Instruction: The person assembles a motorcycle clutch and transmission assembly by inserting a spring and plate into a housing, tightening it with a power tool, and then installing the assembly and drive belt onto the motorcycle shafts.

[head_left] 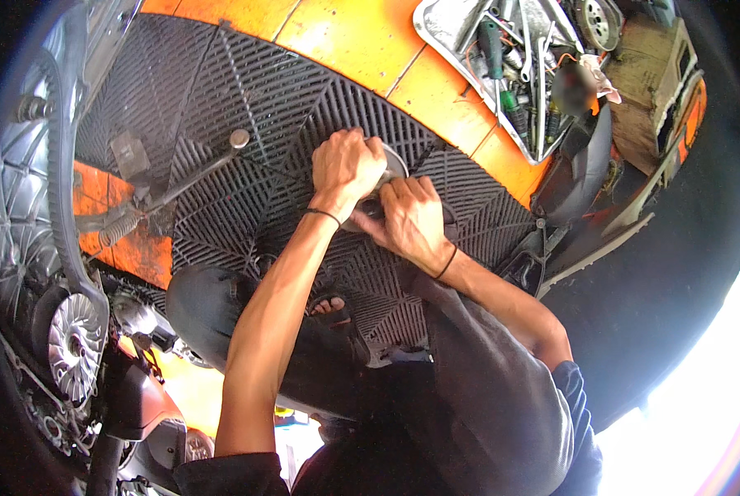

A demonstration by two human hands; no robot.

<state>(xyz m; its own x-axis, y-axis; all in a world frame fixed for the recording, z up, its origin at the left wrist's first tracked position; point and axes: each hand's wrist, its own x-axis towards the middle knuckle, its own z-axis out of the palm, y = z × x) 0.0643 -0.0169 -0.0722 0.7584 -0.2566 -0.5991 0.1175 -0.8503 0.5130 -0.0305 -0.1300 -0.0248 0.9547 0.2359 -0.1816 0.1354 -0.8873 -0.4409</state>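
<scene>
Both of my hands are closed around a round metal part [397, 162], held over the dark slotted mat [262, 107]. My left hand [347, 169] grips its upper left side in a fist, knuckles up. My right hand [415, 217] wraps its lower right side, with the thumb reaching toward the left hand. A pale, shiny curved rim shows between the hands; most of the part is hidden by my fingers, so its exact kind cannot be made out.
At the upper right, a metal tray [537, 153] holds wrenches, screwdrivers and other tools, near a cardboard box [647, 83]. On the left stands an opened scooter engine with a finned pulley [76, 347] and belt [62, 165]. A kickstand-like bar [192, 178] juts over the mat.
</scene>
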